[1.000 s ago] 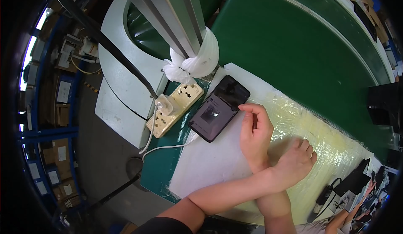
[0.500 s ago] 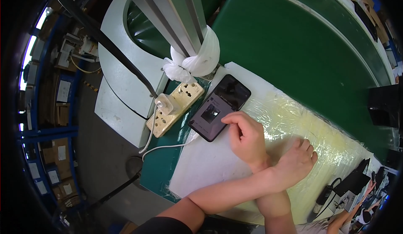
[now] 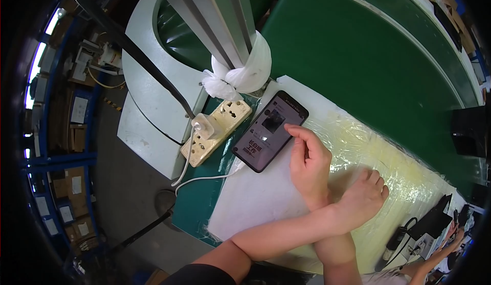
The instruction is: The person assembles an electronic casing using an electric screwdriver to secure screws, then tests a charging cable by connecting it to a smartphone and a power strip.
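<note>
A black smartphone (image 3: 266, 142) lies screen up on a plastic-wrapped pad (image 3: 255, 203), its screen lit with a picture and text. My right hand (image 3: 311, 165) is beside its right edge, the index fingertip at the screen and the other fingers curled; it grips nothing. My forearms are crossed, the left over the right. Farther right, my left hand (image 3: 362, 198) rests back up on the pad with its fingers loosely bent and a little apart; its palm is hidden. A white cable (image 3: 204, 179) reaches the phone's lower end.
A cream power strip (image 3: 217, 131) with a white plug (image 3: 204, 126) lies left of the phone. Behind it stands a metal post (image 3: 209, 19) with a white bag tied round it. A green conveyor belt (image 3: 358, 44) runs behind; a black pouch-like item (image 3: 432, 216) lies right.
The phone's screen content has scrolled, with the picture now higher and large text below. My right hand has shifted slightly up and right along the phone's edge; my left hand stays.
</note>
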The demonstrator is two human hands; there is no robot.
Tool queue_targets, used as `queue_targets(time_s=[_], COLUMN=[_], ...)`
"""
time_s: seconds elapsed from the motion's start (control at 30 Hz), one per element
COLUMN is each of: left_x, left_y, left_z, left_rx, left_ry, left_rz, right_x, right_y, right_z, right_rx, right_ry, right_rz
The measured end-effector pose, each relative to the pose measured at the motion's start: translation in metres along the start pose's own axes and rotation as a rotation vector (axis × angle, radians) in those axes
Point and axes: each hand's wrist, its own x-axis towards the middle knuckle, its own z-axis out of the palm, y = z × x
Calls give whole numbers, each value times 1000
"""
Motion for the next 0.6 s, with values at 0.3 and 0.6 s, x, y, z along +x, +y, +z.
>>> queue_targets(time_s=[0.3,0.6], left_x=[1,0], left_y=[1,-1], left_z=[-1,-5], left_rx=[10,-6], left_ry=[9,-54], left_rz=[-2,-13], right_x=[0,-4], right_y=[-2,4], right_z=[-2,2], right_rx=[9,61], right_ry=[-8,-6], right_rz=[21,93])
